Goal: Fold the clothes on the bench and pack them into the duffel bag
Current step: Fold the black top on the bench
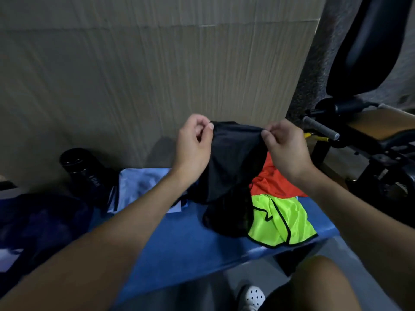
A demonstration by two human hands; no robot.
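A black garment (233, 162) hangs above the blue bench (190, 241), its lower end resting on the bench. My left hand (194, 142) pinches its top left edge and my right hand (285, 145) pinches its top right edge. Under and beside it lie neon yellow shorts with black trim (283, 221) and an orange garment (274, 182). A light blue garment (139, 182) lies flat on the bench to the left. The dark blue duffel bag (38, 227) sits at the far left, partly cut off.
A black bottle (80, 167) lies behind the bench near the bag. A cardboard sheet (157, 75) stands at the back. Black gym equipment with a tan pad (370, 122) stands on the right. My knee and a white shoe (251, 297) are below the bench edge.
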